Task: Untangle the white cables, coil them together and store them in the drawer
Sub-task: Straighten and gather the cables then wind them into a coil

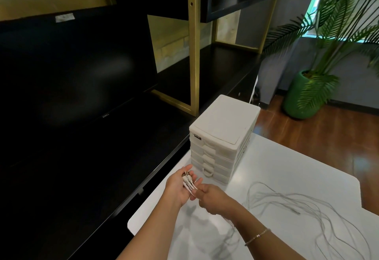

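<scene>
Several white cables (303,204) trail in loose loops across the white table (287,161) to my right. Their plug ends (187,178) lie side by side across the palm of my left hand (180,186), whose fingers are nearly straight. My right hand (211,198) pinches the cables just below the plugs, fingers curled round them. A white plastic drawer unit (223,136) with several shut drawers and loop handles stands just beyond my hands.
A black desk with a dark monitor (78,87) fills the left side. Gold shelf frames (194,54) rise behind the drawer unit. A green potted palm (303,95) stands on the wooden floor at the right.
</scene>
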Available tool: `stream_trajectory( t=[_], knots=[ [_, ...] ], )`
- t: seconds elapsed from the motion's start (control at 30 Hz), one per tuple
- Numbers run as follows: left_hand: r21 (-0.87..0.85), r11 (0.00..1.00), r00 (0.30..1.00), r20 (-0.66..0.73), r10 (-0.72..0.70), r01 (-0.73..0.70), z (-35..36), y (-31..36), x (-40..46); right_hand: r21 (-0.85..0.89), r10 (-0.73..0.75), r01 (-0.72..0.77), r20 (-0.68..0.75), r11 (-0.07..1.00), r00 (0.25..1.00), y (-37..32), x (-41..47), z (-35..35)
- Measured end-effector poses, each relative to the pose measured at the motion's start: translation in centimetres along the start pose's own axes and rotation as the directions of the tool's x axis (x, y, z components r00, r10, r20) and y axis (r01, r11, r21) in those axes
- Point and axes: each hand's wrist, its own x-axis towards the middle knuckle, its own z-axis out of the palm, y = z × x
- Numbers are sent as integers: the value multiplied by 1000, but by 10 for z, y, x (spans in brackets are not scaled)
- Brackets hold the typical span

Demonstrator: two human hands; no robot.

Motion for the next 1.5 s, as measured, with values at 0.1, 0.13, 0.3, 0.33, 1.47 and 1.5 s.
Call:
stream_trajectory(
  t=[0.1, 0.13, 0.3, 0.33, 1.47, 1.5],
  knots=[
    [22, 1000, 1000, -12, 0, 0, 5, 1, -3, 41, 21, -22, 29, 999, 999, -4, 1, -2],
    [20, 1000, 1000, -17, 0, 0, 6, 2, -2, 43, 27, -28, 31, 999, 999, -4, 2, -2],
    [64, 998, 999, -36, 7, -5, 6, 4, 5, 51, 61, -63, 37, 997, 997, -5, 5, -1],
    [62, 998, 999, -32, 16, -14, 7, 4, 6, 18, 46, -47, 29, 999, 998, -6, 5, -2],
    [29, 999, 997, 61, -44, 42, -11, -37, 19, -238, 47, -58, -53, 970, 998, 28, 8, -16],
    [43, 999, 999, 37, -23, 22, -11, -39, 20, -276, 34, -45, -45, 960, 998, 28, 8, -15]
  ],
)
